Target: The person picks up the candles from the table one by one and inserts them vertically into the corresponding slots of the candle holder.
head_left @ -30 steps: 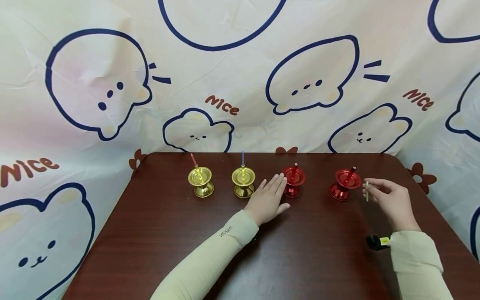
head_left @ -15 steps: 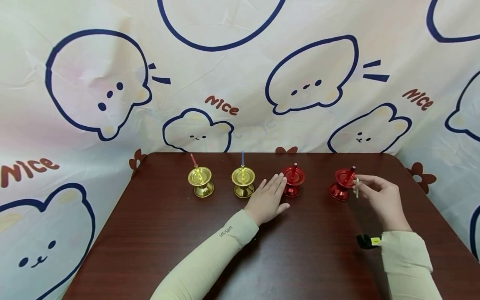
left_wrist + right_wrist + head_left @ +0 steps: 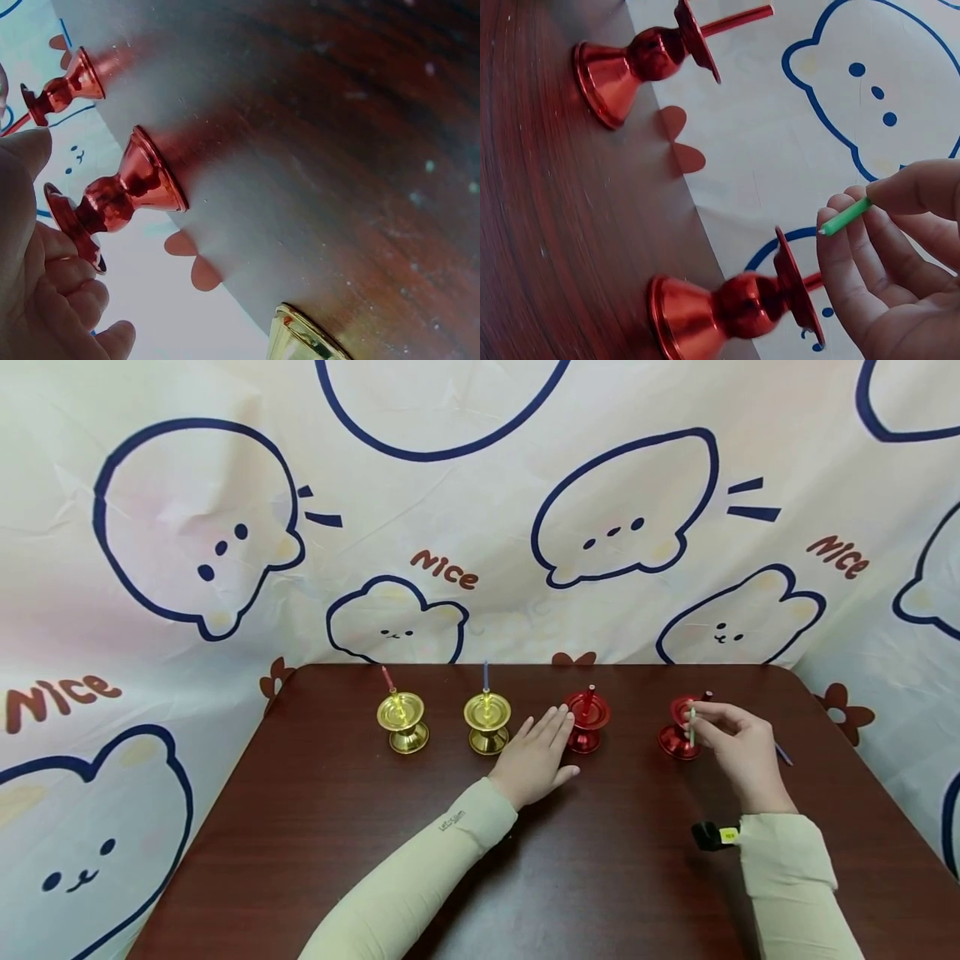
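Observation:
In the head view my right hand (image 3: 738, 752) pinches a thin green candle (image 3: 846, 216) between thumb and fingers, in front of the rightmost red candle holder (image 3: 677, 743). That holder has a red post (image 3: 707, 696) standing in its dish, which my fingers partly cover. My left hand (image 3: 534, 758) has its fingers straight, at the left rim of the other red candle holder (image 3: 585, 739); whether they touch it I cannot tell. To the left stand two gold candle holders, one bearing a blue candle (image 3: 486, 677), the other a tilted red candle (image 3: 387, 677).
A purple stick (image 3: 783, 754), apparently a candle, lies on the brown table (image 3: 600, 868) to the right of my right hand. Behind the table's far edge hangs a printed cloth (image 3: 502, 527). The gold holder bodies (image 3: 408, 737) stand left of my left hand.
My right hand has moved left with the green candle, from beside the rightmost red holder to in front of it. The purple stick has come into view. The left hand stays put.

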Demonstrator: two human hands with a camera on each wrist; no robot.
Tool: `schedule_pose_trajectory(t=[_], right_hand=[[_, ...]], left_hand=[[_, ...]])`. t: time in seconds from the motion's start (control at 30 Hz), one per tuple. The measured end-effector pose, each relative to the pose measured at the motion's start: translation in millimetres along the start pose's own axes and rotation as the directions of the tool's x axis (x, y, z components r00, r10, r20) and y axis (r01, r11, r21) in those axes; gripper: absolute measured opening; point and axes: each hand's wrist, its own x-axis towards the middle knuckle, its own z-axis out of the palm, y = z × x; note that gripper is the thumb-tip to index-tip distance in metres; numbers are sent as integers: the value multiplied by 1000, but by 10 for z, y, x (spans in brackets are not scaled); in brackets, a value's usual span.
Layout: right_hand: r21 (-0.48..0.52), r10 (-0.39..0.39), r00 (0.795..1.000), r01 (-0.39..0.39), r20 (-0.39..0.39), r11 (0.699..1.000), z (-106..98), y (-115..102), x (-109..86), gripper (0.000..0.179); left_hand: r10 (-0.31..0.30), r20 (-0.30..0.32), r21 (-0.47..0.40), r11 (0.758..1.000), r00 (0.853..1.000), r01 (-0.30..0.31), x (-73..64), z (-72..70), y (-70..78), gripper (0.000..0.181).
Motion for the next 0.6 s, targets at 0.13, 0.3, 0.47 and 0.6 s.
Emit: schedule_pose_trajectory(t=[0.13,0.3,0.47,0.6], right_hand=[[68,10,1000,-11,9,998,68,-31,16,39],[122,7,1000,-7,2,992,172,-69,28,31],[157,23,1000,-24,9,987,256,-89,30,28],[152,34,999,-35,15,988,325,-97,42,32]], left_hand=[[0,10,7,1000,1000,0,15,-25,3,77],[-4,16,16,1000,1000,4,23,-37,3,77],[-3,20,25,1000,1000,2,16,-22,5,78],[-3,18,32,999,1000,3,12,-8,5,78]])
